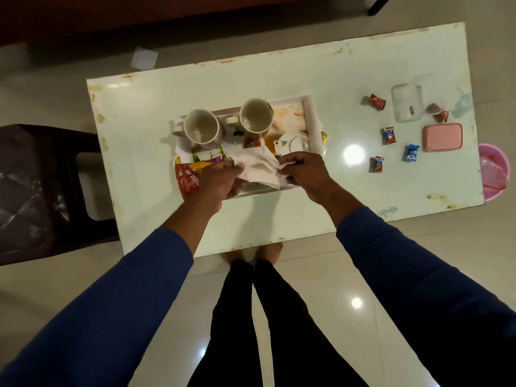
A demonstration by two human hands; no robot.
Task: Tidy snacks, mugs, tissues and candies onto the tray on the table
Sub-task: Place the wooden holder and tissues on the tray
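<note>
A white tray (312, 113) lies in the middle of the pale table (279, 79). Two empty mugs stand in it, one at the left (201, 127) and one further back (256, 115), beside a small white teapot (294, 143). A red snack packet (188, 177) sits at the tray's front left. My left hand (220, 180) and my right hand (304, 171) each grip an end of a white tissue (261, 169) over the tray's front part. Several wrapped candies lie loose on the table to the right, red ones (377, 101) and blue ones (410, 153).
A clear plastic box (406, 106) and a pink lidded box (444, 137) sit near the table's right end. A pink bucket (495, 171) stands on the floor beyond that end. A dark stool (47, 191) stands at the table's left. My feet are at the front edge.
</note>
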